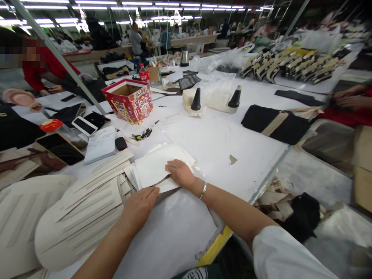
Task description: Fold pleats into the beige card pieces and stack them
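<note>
A small stack of white cut pieces [157,164] lies on the white table [221,143] in front of me. My right hand [180,173] rests on the stack's near right edge, fingers curled over the top sheet and gripping it. My left hand [138,207] sits at the stack's near left corner, fingers bent down onto the sheets' edge. A silver bracelet [204,190] is on my right wrist.
Fanned cream strips and rounded cream panels [78,217] lie left of my arms. A red printed box [129,99], scissors [145,133], a notepad [100,144], phones, two black cones [196,100], black fabric [274,124]. The table edge runs diagonally on the right; people work around.
</note>
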`<state>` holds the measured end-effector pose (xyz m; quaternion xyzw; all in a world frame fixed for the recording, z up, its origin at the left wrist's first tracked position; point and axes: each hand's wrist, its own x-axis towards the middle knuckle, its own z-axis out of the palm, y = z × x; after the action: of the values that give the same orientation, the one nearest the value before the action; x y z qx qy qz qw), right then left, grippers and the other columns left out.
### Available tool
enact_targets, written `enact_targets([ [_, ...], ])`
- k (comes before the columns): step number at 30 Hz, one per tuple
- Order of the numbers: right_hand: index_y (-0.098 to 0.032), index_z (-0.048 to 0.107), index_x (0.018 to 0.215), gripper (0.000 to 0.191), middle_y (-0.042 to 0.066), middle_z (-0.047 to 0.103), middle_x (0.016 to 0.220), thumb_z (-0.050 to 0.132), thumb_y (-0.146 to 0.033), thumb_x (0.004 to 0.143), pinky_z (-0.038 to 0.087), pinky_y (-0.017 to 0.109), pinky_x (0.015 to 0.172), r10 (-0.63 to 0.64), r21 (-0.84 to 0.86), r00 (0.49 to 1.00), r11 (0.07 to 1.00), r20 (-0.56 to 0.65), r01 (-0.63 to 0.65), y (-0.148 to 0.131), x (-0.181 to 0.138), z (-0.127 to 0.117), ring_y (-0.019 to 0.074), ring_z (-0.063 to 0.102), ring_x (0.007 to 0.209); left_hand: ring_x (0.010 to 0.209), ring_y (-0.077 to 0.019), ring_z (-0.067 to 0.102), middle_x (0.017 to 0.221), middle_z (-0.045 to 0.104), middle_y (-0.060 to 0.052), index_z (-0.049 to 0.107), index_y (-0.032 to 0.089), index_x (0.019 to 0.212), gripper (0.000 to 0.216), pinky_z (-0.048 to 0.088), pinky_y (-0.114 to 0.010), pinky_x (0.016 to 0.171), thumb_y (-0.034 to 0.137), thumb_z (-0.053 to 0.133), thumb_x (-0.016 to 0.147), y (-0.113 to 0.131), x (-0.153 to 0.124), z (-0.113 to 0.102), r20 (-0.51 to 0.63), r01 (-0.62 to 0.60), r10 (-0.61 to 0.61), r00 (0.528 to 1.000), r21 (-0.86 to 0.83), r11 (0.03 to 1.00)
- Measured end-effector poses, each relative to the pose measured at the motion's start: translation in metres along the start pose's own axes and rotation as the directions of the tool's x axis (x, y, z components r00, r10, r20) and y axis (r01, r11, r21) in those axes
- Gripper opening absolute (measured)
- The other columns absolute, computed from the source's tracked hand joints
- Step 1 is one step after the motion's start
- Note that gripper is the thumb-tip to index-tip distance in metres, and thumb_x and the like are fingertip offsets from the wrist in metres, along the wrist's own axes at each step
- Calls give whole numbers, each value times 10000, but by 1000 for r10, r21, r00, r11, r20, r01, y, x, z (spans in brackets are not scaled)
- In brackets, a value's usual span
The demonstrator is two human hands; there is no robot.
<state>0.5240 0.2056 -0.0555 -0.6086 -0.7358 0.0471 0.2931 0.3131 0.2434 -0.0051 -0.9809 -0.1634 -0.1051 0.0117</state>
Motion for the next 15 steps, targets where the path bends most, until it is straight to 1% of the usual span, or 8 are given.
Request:
enact_targets([
  [2, -194, 626, 909, 151, 66, 645, 1011, 522, -156, 805, 358, 363, 957, 18, -5, 1000, 1000, 0, -18, -2, 3, 1, 203, 519, 1073, 782, -151, 618, 853, 673, -39, 614, 208, 945, 265, 466, -255, 707, 193, 353, 898, -4, 1, -2, -34, 30, -29, 999, 19, 999],
  [6, -189, 626, 918, 159, 77, 646, 993, 484, -225, 856, 371, 350, 928, 75, -7, 997, 997, 11, -75, -3, 8, 0, 188, 541, 1026, 667, -150, 589, 691, 632, -35, 611, 189, 741, 355, 425, -247, 606, 347, 345, 915, -10, 14, -6, 14, 186, -188, 982, 80, 979],
  [8, -193, 613, 992, 194, 76, 628, 1071, 482, -257, 863, 335, 382, 964, 49, -43, 998, 998, 26, -48, -2, 7, -1, 197, 511, 1082, 676, -169, 580, 667, 616, -44, 601, 179, 708, 380, 425, -265, 611, 420, 373, 894, -8, 22, -13, 6, 171, -172, 985, 99, 980],
  [9, -197, 595, 1048, 233, 77, 606, 1130, 489, -289, 862, 304, 408, 989, 26, -71, 999, 997, 29, -24, -1, 5, -2, 207, 480, 1128, 693, -179, 577, 677, 616, -49, 606, 177, 730, 371, 432, -279, 633, 451, 401, 875, -5, 26, -17, -26, 141, -139, 990, 94, 986],
  [11, -197, 539, 1162, 358, 87, 540, 1243, 492, -375, 855, 236, 458, 1028, -16, -130, 1000, 991, 22, 19, -1, 1, -1, 229, 401, 1213, 791, -202, 579, 792, 639, -74, 617, 171, 876, 347, 448, -317, 732, 469, 441, 849, -1, 35, -24, -143, 95, -88, 986, 46, 994],
  [13, -179, 494, 1224, 470, 99, 488, 1301, 473, -458, 847, 195, 478, 1048, -36, -174, 999, 984, 9, 37, -3, -4, 0, 244, 342, 1256, 967, -223, 554, 1017, 625, -112, 562, 159, 1080, 383, 426, -354, 861, 439, 416, 863, 1, 48, -20, -244, 99, -102, 964, -27, 995],
  [14, -170, 492, 1227, 497, 102, 478, 1311, 465, -484, 842, 189, 479, 1052, -27, -190, 1000, 981, 0, 26, -5, -6, 1, 251, 328, 1264, 1056, -233, 521, 1129, 587, -127, 521, 154, 1152, 410, 406, -373, 907, 423, 387, 873, 0, 55, -14, -241, 125, -134, 961, -53, 991],
  [15, -165, 502, 1215, 504, 103, 473, 1315, 463, -497, 838, 188, 482, 1053, -6, -204, 1000, 979, -9, 4, -8, -9, 1, 259, 320, 1268, 1130, -246, 480, 1218, 540, -135, 491, 153, 1196, 433, 386, -397, 939, 416, 358, 879, -3, 62, -5, -197, 160, -170, 965, -65, 985],
])
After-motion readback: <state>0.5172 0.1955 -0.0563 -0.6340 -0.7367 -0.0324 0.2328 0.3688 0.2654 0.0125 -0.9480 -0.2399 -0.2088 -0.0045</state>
